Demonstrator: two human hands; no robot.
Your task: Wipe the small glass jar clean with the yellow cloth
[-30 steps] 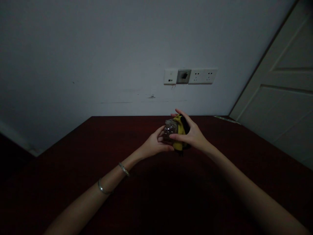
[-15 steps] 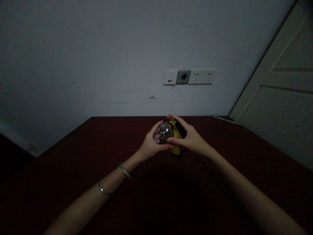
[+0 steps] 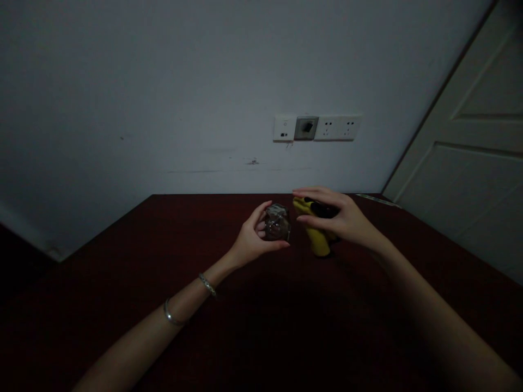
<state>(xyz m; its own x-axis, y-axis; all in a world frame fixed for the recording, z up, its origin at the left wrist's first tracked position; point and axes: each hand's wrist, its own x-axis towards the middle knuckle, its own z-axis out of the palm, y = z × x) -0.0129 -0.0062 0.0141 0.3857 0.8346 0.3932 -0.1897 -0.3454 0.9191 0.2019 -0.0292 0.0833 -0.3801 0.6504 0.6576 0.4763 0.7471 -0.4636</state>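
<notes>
My left hand (image 3: 254, 234) curls around a small clear, shiny jar-like container (image 3: 278, 226), thumb below and fingers behind it. To its right, my right hand (image 3: 333, 215) grips a yellow-and-black curved thing (image 3: 318, 239) from above, thumb on the near side and fingers over the far side. Its exact kind is hard to make out in the dim light, and the palm hides part of it. A narrow gap separates the container from the yellow thing. Both are over the dark red table (image 3: 196, 228).
Behind the table rises a pale wall (image 3: 163, 98) with a row of sockets and switches (image 3: 316, 128). On the right stands a white panelled door (image 3: 478, 147). A thin flat strip (image 3: 378, 200) lies at the table's far right edge.
My right hand has moved right with the yellow-and-black thing, away from the clear container. The two were close together before and now stand apart. My left hand has hardly moved.
</notes>
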